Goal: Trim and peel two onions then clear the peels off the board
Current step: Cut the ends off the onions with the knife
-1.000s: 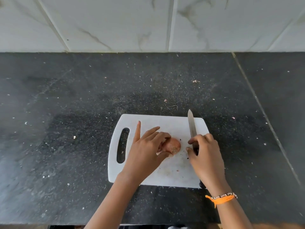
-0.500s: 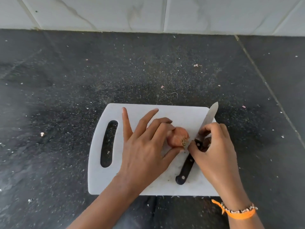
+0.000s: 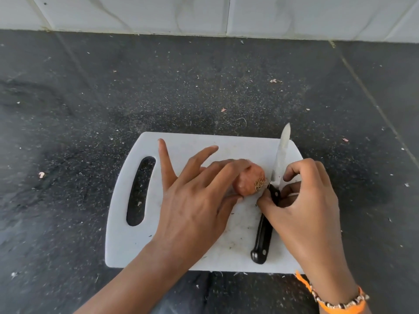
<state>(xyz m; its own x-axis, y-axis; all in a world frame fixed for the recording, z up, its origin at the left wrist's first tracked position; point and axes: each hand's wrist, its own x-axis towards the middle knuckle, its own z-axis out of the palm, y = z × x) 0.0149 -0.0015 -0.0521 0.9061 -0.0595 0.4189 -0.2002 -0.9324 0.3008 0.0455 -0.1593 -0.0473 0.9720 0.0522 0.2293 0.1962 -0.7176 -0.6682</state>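
A small reddish-brown onion [image 3: 248, 181] lies on its side on the white cutting board [image 3: 127, 243], its hairy root end facing right. My left hand [image 3: 195, 200] holds it between thumb and two fingers, the other fingers spread over the board. A black-handled knife [image 3: 264, 232] sits just right of the onion, blade pointing away from me with its heel beside the root. My right hand [image 3: 303, 205] grips the knife where blade and handle meet, and most of the handle sticks out toward me.
The board lies on a dark speckled stone counter [image 3: 68, 109] strewn with small peel flakes [image 3: 275, 81]. A white tiled wall [image 3: 204, 14] runs along the back. A handle slot [image 3: 139, 191] cuts through the board's left side.
My right hand has turned the knife so the handle shows and the blade's heel sits at the onion's root end. My left hand has rolled the onion, and the root now faces the knife.
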